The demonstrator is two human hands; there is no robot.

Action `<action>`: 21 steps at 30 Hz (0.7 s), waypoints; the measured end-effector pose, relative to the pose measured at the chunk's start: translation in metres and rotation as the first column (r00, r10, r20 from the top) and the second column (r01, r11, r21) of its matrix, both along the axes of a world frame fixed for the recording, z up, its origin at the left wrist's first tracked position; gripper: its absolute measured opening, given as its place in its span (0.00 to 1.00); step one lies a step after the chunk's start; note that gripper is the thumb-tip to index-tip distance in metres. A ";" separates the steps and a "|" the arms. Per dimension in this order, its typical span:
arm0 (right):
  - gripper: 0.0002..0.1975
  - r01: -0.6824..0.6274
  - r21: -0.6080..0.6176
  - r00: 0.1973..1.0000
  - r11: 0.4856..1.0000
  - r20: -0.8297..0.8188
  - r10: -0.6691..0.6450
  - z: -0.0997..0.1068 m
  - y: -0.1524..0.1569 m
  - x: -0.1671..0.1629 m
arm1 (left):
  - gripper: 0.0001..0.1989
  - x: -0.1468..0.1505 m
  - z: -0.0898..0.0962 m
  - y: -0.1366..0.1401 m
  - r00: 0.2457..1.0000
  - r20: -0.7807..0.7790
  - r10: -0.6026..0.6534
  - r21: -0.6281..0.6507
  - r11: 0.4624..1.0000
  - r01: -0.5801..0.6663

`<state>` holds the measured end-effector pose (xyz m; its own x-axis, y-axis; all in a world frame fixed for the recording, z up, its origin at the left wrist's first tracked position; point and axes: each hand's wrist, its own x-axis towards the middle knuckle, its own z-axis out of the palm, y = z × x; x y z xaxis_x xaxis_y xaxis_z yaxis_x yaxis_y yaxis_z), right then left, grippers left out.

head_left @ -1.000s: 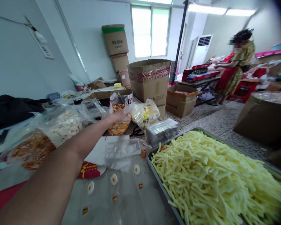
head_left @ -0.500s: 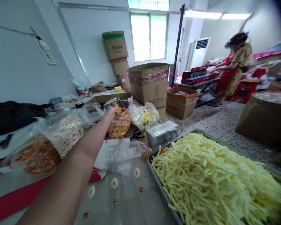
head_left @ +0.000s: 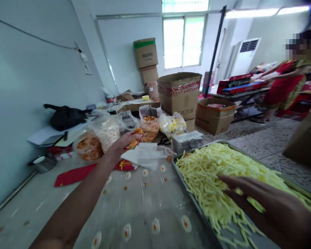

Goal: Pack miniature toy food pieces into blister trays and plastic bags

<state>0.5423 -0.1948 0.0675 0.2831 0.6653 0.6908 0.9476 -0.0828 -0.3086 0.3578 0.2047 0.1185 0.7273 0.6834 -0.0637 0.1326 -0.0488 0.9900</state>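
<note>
My left hand is stretched forward, its fingers closed around some small orange burger-shaped pieces, blurred at the edges. Just behind it stands a clear bag of burger-shaped pieces. My right hand hovers over a metal tray heaped with pale yellow strips; its fingers are stretched out and smeared by motion, with yellow showing through the gaps. On the table between lie clear plastic sleeves, bearing rows of fried-egg-shaped pieces and small burger pieces.
Bags of white-and-orange pieces and brown-orange pieces stand at left, near a metal cup. A clear plastic box sits behind the tray. Cardboard boxes stand beyond. A person works at a red machine.
My left hand has come out of the bag of burger-shaped pieces, drawing back with pieces in it. My right hand has entered over the tray. The view has swung left and takes in more table.
</note>
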 end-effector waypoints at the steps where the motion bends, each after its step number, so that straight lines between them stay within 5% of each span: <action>1: 0.15 -0.157 -0.040 0.985 0.987 -0.078 0.154 0.015 0.016 -0.007 | 0.14 -0.020 -0.008 -0.019 0.999 -0.027 -0.020 -0.040 0.999 0.019; 6: 0.21 -0.579 -0.053 0.771 0.813 -0.358 0.526 0.059 0.127 -0.085 | 0.16 -0.104 -0.037 -0.101 0.994 -0.077 -0.074 -0.089 0.994 0.067; 11: 0.13 -0.774 -0.177 0.626 0.608 -0.361 0.692 0.029 0.180 -0.205 | 0.09 -0.195 -0.060 -0.161 0.994 -0.085 0.066 -0.106 0.992 -0.075; 17: 0.13 -0.754 -0.030 0.551 0.656 -0.572 0.607 -0.046 0.207 -0.311 | 0.18 -0.300 -0.105 -0.182 0.931 0.037 0.364 -0.402 0.858 -0.320; 21: 0.17 -0.802 0.069 0.320 0.594 -0.790 0.524 -0.076 0.228 -0.379 | 0.18 -0.356 -0.126 -0.182 0.751 0.101 0.653 -0.462 0.699 -0.545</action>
